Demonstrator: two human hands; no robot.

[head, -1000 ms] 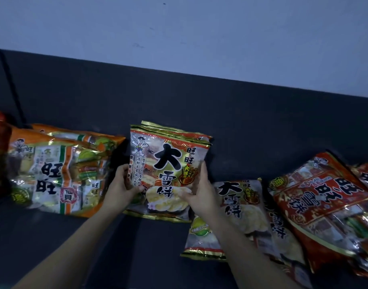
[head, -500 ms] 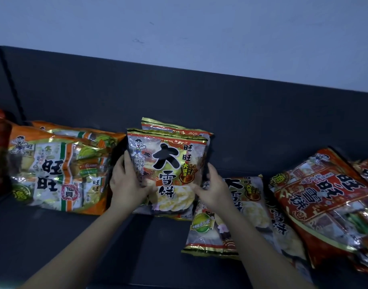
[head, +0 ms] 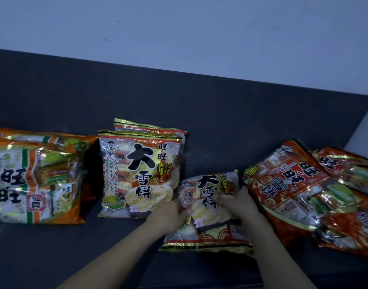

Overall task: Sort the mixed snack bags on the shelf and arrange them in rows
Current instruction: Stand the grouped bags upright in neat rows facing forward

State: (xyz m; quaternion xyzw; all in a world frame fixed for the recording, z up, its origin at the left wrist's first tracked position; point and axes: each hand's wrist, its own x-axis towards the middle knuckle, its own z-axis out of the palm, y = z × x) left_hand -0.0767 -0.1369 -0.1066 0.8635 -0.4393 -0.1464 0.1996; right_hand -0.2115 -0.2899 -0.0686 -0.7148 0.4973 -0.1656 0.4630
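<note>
— What's different from a moment ago?

— Both hands have left the standing bag (head: 137, 176) and dropped to the right, onto the lying bag (head: 208, 205) of the same white-and-gold kind. The standing bag now stays up with no hand on it, just in front of a second bag (head: 149, 127) like it.

— And the hands?

— The left hand (head: 170, 213) grips the lying bag's left edge, fingers tucked round it. The right hand (head: 238, 205) lies over its face, fingers bent and pointing left; whether it pinches the wrapper I cannot tell.

— Where is that bag?

— On the dark shelf (head: 199, 105), flat, just right of the standing pair, its right side touching the red bags (head: 293, 184).

— Anything else nearby?

— The orange bags (head: 33, 180) stand at the left, near the standing pair. The red ones are heaped at angles on the right. A pale wall (head: 179, 28) runs behind.
</note>
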